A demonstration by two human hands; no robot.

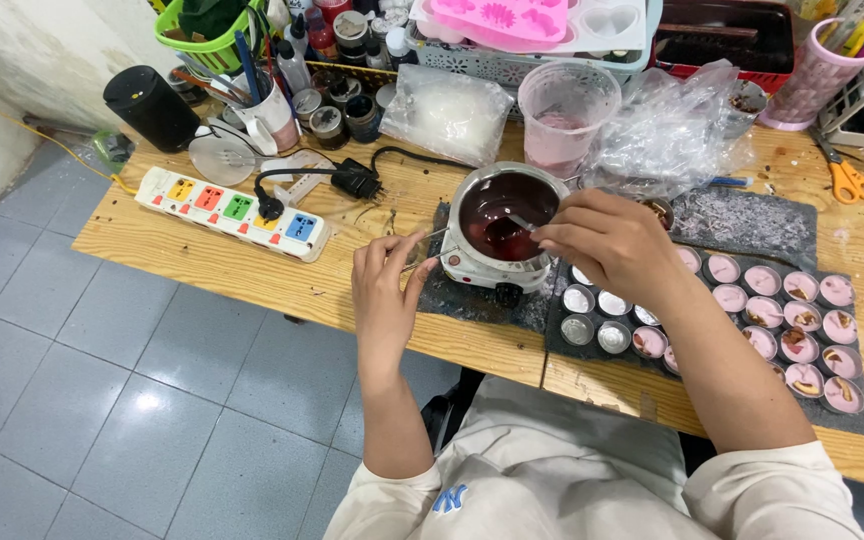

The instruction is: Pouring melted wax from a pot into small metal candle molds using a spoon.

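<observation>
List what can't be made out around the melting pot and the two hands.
- Head view: right hand covers its end of the spoon in the pot.
- Left hand grips a thin metal handle; its join to the pot is too small to see.
- Right forearm hides some small tins.

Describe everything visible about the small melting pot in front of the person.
The melting pot is a small round metal pan on a white heater base with a dark knob in front. It holds dark red, glossy liquid. It stands upright on a dark mat near the table edge. The right hand dips a thin metal tool into it; the left hand holds its wire handle.
</observation>
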